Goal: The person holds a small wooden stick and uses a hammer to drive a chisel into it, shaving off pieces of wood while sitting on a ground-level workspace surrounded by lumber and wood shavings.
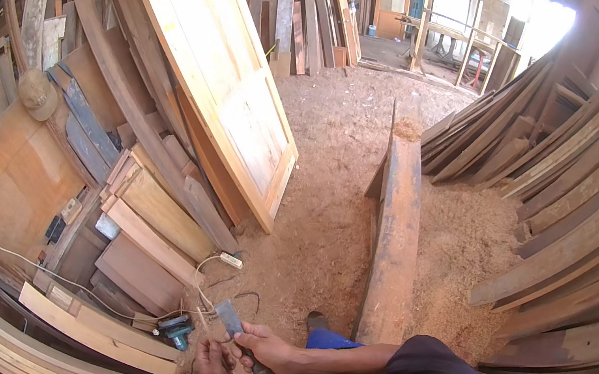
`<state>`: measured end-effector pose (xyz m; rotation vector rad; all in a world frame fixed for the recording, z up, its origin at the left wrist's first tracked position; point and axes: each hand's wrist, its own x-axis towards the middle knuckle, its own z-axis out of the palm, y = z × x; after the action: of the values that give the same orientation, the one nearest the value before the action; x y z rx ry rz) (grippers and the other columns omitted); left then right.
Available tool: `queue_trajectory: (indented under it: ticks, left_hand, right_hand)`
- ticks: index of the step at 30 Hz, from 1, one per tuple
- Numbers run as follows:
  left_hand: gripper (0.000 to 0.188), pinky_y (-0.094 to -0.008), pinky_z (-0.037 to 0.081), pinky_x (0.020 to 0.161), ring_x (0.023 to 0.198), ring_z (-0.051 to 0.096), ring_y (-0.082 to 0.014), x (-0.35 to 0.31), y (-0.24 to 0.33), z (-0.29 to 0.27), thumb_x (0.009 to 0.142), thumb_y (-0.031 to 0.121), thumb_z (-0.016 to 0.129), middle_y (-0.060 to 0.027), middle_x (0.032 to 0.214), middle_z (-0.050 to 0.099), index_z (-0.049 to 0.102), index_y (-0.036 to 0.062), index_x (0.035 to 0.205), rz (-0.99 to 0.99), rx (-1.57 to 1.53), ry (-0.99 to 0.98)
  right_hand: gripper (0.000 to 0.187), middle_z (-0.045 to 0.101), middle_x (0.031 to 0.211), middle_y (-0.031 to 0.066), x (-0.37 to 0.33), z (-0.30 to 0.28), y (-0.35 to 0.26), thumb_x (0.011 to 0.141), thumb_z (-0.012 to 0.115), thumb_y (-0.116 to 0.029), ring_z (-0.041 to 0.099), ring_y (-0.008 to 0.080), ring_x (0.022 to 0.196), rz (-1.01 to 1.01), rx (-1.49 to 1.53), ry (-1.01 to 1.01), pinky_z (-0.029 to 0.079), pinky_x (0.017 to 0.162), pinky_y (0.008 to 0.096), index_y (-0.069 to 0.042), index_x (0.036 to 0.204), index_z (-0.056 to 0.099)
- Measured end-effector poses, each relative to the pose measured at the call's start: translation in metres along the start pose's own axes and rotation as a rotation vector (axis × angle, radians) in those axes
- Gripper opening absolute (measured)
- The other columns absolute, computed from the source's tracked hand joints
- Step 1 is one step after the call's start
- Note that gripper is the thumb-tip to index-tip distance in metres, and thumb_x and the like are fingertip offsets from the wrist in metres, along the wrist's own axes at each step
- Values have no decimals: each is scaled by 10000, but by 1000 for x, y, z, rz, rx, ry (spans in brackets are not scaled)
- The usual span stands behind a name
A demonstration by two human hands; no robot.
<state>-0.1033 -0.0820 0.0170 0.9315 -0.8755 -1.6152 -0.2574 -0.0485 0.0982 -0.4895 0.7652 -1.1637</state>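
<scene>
Chisel (pixel 250 351): stiff, heavy steel, sharp blade; right hand (pixel 269 348) clamped around handle, left hand (pixel 215 356) fingers pinching near blade; best gripped by handle.

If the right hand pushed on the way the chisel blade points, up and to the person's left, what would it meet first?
Probably the green power tool on the floor just left of the blade tip, then the stacked planks. The right hand grips the chisel; the left hand sits below it. Depth is unclear.

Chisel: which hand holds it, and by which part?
The right hand grips the chisel around its upper handle, just below the blade. The left hand fingers the blade's edge.
</scene>
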Motion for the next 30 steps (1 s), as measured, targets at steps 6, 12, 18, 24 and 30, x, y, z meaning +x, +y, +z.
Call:
queue_trajectory:
  ticks: [6, 12, 18, 24, 30]
  left_hand:
    - [163, -190, 281, 413, 469, 374, -42, -8, 19, 19, 991, 217, 516, 19, 620, 467, 501, 60, 1028, 48, 44, -87]
    - [220, -193, 274, 413, 462, 372, -39, -21, 4, 25, 1003, 259, 482, 22, 585, 446, 536, 51, 959, -43, 191, -202]
    - [252, -205, 295, 427, 463, 379, -46, -4, -19, 19, 1002, 275, 482, 18, 589, 466, 559, 40, 954, -55, 305, -290]
    - [304, -208, 303, 438, 476, 402, -65, 24, -14, 56, 1000, 312, 468, 17, 591, 471, 573, 27, 992, -217, 216, -426]
    - [288, -207, 299, 420, 464, 376, -51, 84, -17, 68, 993, 300, 460, 41, 582, 430, 564, 45, 907, -308, 105, -347]
  right_hand:
    - [243, 498, 686, -16, 3, -5, -19, 1001, 513, -252, 460, 65, 513, -99, -143, 23, 409, 465, 228, -60, 1150, 518]
    - [228, 504, 711, -51, 10, -23, -19, 976, 577, -283, 434, 37, 576, -213, -481, 127, 382, 499, 227, -76, 1068, 593]
    - [186, 458, 711, -66, 14, -36, -24, 975, 577, -252, 415, 45, 689, -242, -540, 181, 376, 580, 247, -73, 924, 579]
    - [236, 425, 646, -68, 26, -87, -39, 972, 566, -268, 391, 44, 565, -327, -677, 342, 331, 466, 254, -72, 841, 566]
    - [222, 535, 657, 5, 89, -105, -65, 999, 486, -274, 494, 81, 531, -364, -586, 424, 422, 450, 268, -58, 957, 518]
